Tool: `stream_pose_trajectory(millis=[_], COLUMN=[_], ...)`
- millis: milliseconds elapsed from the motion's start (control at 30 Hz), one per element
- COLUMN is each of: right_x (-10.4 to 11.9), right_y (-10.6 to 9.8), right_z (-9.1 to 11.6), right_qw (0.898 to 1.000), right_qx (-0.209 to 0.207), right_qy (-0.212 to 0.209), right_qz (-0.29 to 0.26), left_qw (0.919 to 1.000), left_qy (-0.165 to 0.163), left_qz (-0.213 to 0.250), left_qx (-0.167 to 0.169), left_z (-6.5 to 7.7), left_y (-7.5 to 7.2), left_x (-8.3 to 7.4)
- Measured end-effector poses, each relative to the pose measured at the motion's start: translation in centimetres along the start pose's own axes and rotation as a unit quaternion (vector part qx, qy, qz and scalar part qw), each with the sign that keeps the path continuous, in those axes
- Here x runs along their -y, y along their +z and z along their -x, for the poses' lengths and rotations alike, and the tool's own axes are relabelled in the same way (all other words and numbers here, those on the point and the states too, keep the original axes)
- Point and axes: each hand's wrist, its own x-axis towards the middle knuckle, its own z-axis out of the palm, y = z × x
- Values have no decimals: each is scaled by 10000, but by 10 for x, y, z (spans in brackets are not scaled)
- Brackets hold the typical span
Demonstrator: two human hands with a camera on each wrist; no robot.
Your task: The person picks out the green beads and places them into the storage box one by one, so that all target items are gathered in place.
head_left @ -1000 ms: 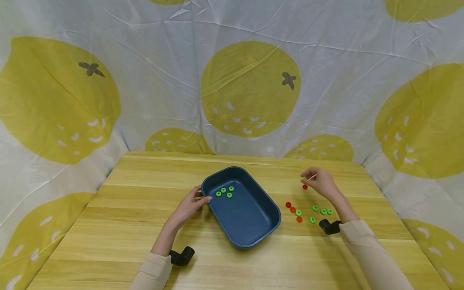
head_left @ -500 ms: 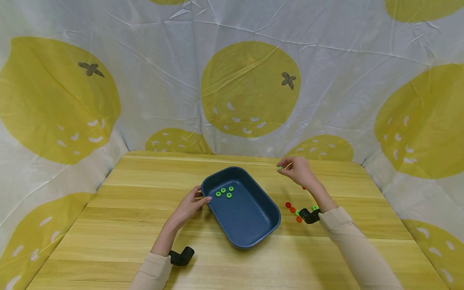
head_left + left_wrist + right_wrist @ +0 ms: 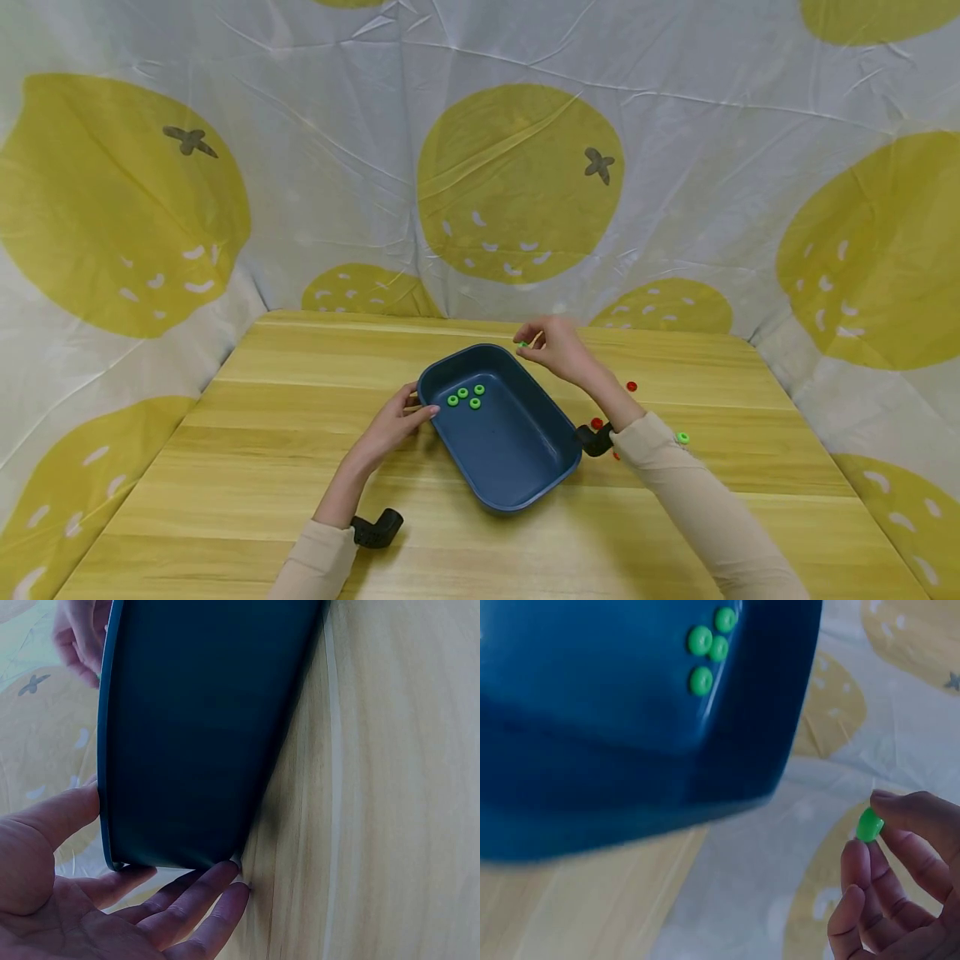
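A dark blue rectangular plastic basin [image 3: 510, 458] stands at an angle on the wooden table. My left hand [image 3: 392, 425] holds its left corner, thumb over the rim and fingers against the outer wall, as the left wrist view shows. Inside, several small green ring beads [image 3: 475, 403] lie grouped toward the far left end. Between thumb and fingertip my right hand [image 3: 557, 346] pinches another green ring bead [image 3: 870, 824]. That hand is raised just beyond the basin's far right rim, apart from it.
Right of the basin, a red bead [image 3: 632, 386], a second red bead [image 3: 597, 423] and a green bead [image 3: 682, 437] lie on the table [image 3: 225, 467]; the right forearm hides others. A lemon-print cloth [image 3: 337, 167] hangs behind the table.
My right hand has travelled left with the green bead, from above the loose beads to the basin's far rim. The left hand and basin have stayed in place.
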Motion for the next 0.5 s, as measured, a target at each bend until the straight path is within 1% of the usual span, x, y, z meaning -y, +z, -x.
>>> stream_pose_trajectory(millis=[233, 367, 500], right_x=[9, 13, 17], right_y=[28, 41, 54], right_z=[-6, -7, -8], right_qw=[9987, 9968, 9935], right_qx=[327, 608, 883], right_qy=[-366, -435, -441], right_qz=[127, 282, 568], left_qw=[10000, 10000, 10000], left_qy=[2, 3, 0], left_qz=[-78, -46, -41], left_qx=[-22, -17, -8], left_z=[0, -1, -1], left_y=[0, 0, 0], left_x=[0, 1, 1])
